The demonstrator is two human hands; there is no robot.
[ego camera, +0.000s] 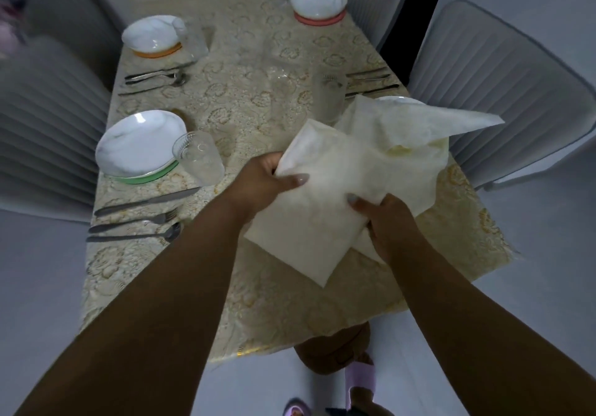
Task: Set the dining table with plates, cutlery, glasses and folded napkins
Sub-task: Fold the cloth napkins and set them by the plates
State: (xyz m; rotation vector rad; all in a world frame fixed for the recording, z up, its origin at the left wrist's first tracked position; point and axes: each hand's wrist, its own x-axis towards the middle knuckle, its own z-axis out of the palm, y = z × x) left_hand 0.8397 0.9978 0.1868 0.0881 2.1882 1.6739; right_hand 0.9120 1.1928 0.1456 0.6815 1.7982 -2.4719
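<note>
Left hand [261, 180] and right hand [383, 219] are gripping one cream napkin [335, 183], each grip clamped on it. The napkin is hanging unfolded over the tabletop [245, 99] near its right edge.

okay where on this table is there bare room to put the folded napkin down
Bare tablecloth shows at the near end, under the napkin held by your left hand and right hand. Another patch lies mid-table, between the green-rimmed plate and the clear glass. The left edge is crowded: glass, knife, fork, spoon.
</note>
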